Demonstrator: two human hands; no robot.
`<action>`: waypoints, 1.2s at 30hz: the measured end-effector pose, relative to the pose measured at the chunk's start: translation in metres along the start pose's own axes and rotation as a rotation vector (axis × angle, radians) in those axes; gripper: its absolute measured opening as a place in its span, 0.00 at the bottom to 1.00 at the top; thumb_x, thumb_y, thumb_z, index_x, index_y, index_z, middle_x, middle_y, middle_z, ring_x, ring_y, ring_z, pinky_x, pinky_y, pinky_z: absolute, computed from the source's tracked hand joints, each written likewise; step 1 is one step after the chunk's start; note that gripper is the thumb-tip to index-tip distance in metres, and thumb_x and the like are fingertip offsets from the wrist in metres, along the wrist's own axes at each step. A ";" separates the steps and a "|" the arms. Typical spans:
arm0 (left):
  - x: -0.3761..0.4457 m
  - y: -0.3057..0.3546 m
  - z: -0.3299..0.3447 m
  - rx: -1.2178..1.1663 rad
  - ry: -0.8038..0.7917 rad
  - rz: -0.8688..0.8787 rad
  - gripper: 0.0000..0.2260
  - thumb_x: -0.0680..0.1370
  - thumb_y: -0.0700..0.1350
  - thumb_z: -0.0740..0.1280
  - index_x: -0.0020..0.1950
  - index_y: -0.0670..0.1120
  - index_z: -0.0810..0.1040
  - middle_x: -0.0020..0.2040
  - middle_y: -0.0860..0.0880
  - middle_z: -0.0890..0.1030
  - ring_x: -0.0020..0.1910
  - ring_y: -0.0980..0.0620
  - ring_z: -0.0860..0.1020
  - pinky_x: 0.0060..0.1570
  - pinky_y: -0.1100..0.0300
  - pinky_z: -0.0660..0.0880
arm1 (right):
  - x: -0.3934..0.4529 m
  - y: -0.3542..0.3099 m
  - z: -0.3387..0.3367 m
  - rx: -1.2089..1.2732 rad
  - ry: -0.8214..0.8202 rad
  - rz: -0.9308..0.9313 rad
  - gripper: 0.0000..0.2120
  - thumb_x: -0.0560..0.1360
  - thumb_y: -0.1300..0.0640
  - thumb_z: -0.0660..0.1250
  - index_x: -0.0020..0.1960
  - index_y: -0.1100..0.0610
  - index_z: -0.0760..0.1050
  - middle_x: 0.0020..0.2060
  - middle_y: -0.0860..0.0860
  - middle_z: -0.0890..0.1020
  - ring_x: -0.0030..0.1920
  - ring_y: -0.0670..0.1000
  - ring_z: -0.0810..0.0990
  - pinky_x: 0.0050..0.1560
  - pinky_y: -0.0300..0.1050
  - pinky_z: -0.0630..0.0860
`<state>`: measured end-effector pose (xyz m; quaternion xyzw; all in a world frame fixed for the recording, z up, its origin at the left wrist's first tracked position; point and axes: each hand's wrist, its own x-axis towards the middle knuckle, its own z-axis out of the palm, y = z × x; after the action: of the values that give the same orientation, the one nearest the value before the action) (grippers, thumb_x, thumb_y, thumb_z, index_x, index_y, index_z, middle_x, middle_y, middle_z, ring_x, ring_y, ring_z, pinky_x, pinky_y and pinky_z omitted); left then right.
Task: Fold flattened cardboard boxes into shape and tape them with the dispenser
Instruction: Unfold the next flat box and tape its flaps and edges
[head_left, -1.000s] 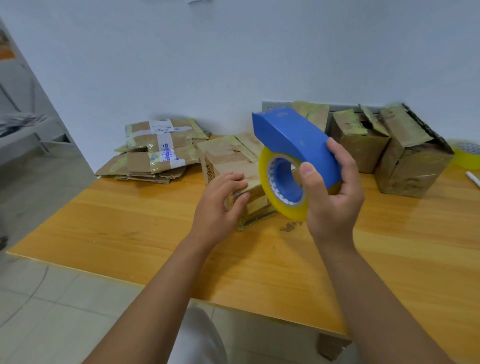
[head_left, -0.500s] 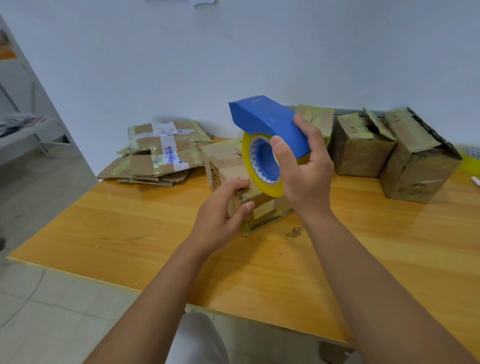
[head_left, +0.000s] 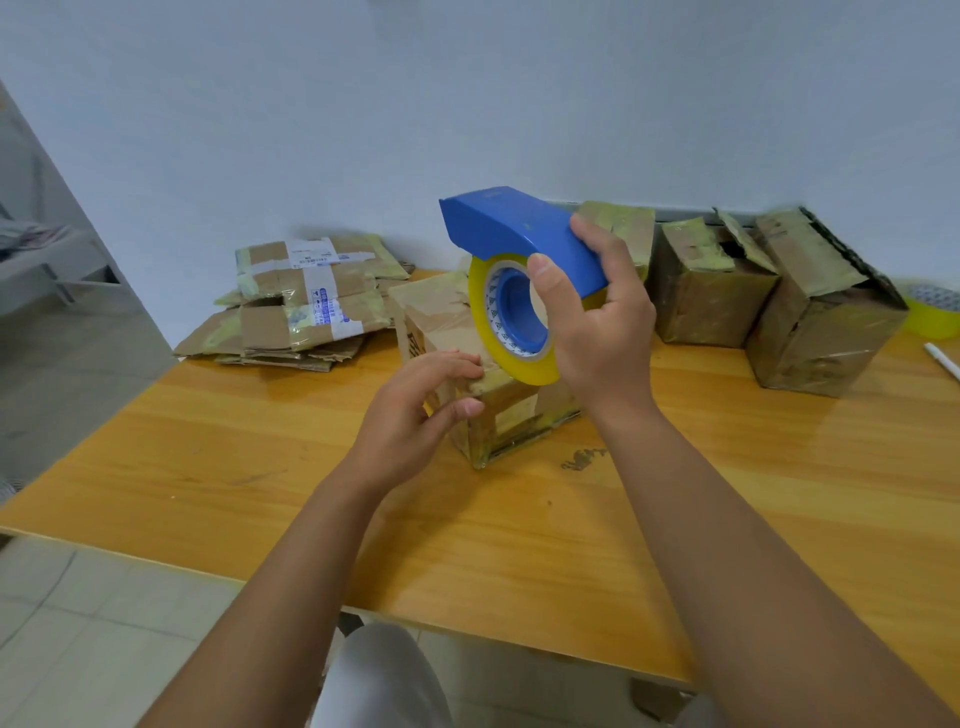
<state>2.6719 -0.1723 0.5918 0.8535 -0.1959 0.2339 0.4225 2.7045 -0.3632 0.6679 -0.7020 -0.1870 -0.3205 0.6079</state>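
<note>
Blue dispenser with yellow tape roll — held above a taped, upright cardboard box.

Right hand gripping, left hand curled.
</note>
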 end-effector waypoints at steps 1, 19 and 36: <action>0.000 -0.001 -0.002 -0.017 -0.016 -0.006 0.12 0.77 0.48 0.71 0.61 0.54 0.79 0.63 0.59 0.78 0.70 0.61 0.70 0.68 0.60 0.67 | 0.000 0.000 0.000 0.001 -0.004 0.000 0.21 0.78 0.49 0.68 0.68 0.55 0.73 0.53 0.35 0.74 0.50 0.33 0.76 0.46 0.28 0.73; 0.004 -0.023 0.000 -0.100 -0.069 -0.039 0.14 0.76 0.59 0.65 0.61 0.72 0.75 0.69 0.63 0.70 0.77 0.58 0.56 0.71 0.64 0.54 | 0.001 0.000 0.001 -0.006 -0.007 0.018 0.21 0.77 0.48 0.68 0.67 0.53 0.73 0.53 0.36 0.75 0.51 0.36 0.77 0.48 0.32 0.75; 0.001 -0.027 0.009 -0.092 0.002 -0.048 0.13 0.79 0.57 0.62 0.63 0.67 0.74 0.68 0.62 0.69 0.77 0.56 0.56 0.73 0.55 0.56 | 0.001 0.000 0.003 -0.017 0.019 0.024 0.20 0.77 0.47 0.68 0.66 0.54 0.75 0.52 0.36 0.76 0.49 0.35 0.76 0.47 0.29 0.72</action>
<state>2.6894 -0.1648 0.5709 0.8372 -0.1857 0.2155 0.4671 2.7056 -0.3605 0.6685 -0.7061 -0.1700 -0.3216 0.6075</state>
